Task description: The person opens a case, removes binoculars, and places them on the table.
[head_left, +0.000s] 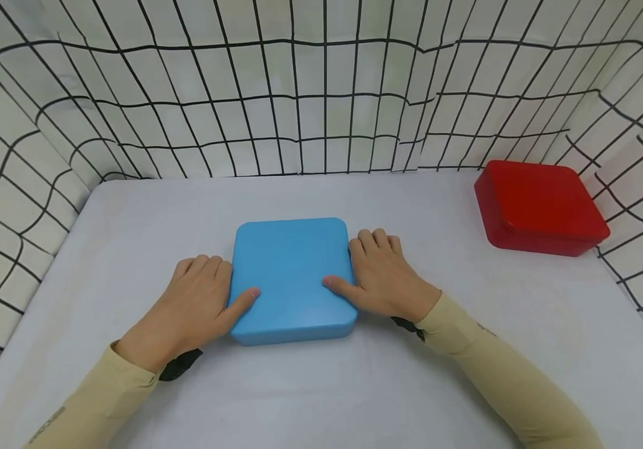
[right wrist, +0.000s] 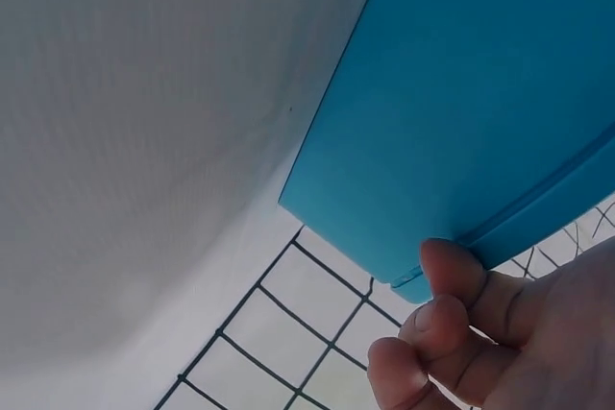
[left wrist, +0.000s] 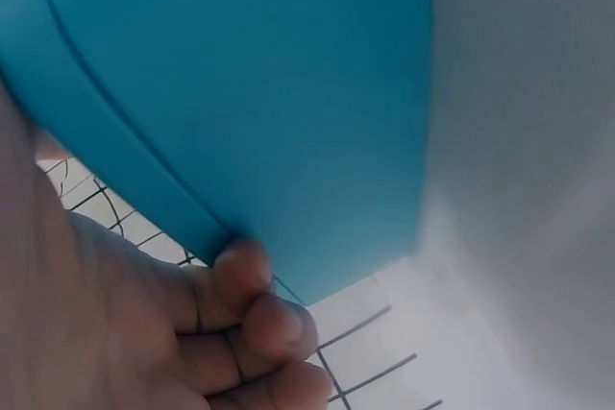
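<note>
A light blue lidded box [head_left: 293,274] sits on the white table in front of me, its flat lid on top. My left hand [head_left: 200,305] grips it at the left side, the thumb laid over the top edge. In the left wrist view, curled fingertips [left wrist: 274,319] touch the side near the lid's seam. At the opposite side my right hand [head_left: 383,277] holds the box the same way, thumb on the lid. Its fingertips [right wrist: 442,324] also meet the seam in the right wrist view. What lies inside the box is hidden.
A red box [head_left: 542,209] stands at the back right of the white table [head_left: 310,399]. White walls with a black grid pattern [head_left: 310,100] enclose the table at the back, left and right.
</note>
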A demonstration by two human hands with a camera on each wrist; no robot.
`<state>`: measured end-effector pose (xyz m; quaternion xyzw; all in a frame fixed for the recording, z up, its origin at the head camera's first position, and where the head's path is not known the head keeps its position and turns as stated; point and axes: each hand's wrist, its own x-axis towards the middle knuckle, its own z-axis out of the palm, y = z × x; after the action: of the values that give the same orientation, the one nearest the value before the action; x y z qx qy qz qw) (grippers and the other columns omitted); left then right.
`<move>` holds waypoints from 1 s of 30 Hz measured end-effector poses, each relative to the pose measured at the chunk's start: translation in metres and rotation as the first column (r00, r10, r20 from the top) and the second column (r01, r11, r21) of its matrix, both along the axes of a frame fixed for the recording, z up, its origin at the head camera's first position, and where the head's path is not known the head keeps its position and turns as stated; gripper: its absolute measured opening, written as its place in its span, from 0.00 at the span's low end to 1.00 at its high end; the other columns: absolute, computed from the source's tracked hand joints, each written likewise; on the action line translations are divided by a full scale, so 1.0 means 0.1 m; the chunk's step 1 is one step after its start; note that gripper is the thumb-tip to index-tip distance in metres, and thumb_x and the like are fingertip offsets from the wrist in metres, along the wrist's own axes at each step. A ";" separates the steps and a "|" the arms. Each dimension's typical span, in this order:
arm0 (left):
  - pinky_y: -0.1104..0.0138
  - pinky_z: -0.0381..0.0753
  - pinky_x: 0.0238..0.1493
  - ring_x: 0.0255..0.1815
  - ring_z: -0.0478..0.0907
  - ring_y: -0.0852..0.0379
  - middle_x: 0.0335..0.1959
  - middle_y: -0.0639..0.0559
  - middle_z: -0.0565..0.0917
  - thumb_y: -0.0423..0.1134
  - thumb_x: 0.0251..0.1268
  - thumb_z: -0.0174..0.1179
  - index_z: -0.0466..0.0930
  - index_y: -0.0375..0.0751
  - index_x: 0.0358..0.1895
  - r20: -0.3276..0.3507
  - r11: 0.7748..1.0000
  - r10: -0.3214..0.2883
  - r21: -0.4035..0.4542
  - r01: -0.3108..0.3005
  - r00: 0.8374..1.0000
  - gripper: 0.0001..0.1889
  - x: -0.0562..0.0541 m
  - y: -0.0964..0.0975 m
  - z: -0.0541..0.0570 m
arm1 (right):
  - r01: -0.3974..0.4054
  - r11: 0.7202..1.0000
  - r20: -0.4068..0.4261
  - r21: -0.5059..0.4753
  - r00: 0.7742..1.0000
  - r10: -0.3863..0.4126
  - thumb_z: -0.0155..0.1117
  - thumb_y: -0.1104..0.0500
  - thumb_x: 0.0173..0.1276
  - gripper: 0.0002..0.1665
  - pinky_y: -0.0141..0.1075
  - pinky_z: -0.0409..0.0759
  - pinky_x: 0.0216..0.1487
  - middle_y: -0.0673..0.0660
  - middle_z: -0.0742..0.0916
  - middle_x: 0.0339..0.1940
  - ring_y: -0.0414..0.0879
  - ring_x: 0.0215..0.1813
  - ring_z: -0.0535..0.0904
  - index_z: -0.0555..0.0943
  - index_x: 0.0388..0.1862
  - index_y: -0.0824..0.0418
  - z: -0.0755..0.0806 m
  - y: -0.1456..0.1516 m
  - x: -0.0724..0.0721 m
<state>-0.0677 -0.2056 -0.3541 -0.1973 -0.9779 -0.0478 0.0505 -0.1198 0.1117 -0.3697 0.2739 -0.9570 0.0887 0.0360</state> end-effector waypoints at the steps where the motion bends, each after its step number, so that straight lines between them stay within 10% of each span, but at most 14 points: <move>1: 0.48 0.69 0.53 0.38 0.70 0.46 0.26 0.49 0.70 0.59 0.74 0.54 0.70 0.38 0.32 0.004 1.000 0.000 -0.008 0.000 1.000 0.25 0.01 0.00 0.01 | -0.001 1.000 0.002 -0.003 1.000 0.001 0.50 0.25 0.71 0.42 0.48 0.63 0.50 0.56 0.74 0.37 0.54 0.47 0.67 0.76 0.46 0.64 0.00 0.00 0.00; 30: 0.45 0.71 0.52 0.40 0.75 0.48 0.28 0.51 0.73 0.63 0.75 0.52 0.73 0.39 0.36 0.162 0.997 0.011 -0.082 0.003 0.987 0.27 0.00 -0.09 0.13 | -0.021 1.000 0.006 0.003 1.000 0.021 0.49 0.24 0.71 0.41 0.46 0.63 0.47 0.54 0.73 0.36 0.52 0.44 0.65 0.75 0.46 0.63 0.00 -0.05 0.11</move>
<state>-0.0681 -0.2148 -0.3412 -0.1927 -0.9803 -0.0236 -0.0373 -0.1091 0.1064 -0.3693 0.2838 -0.9543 0.0883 0.0320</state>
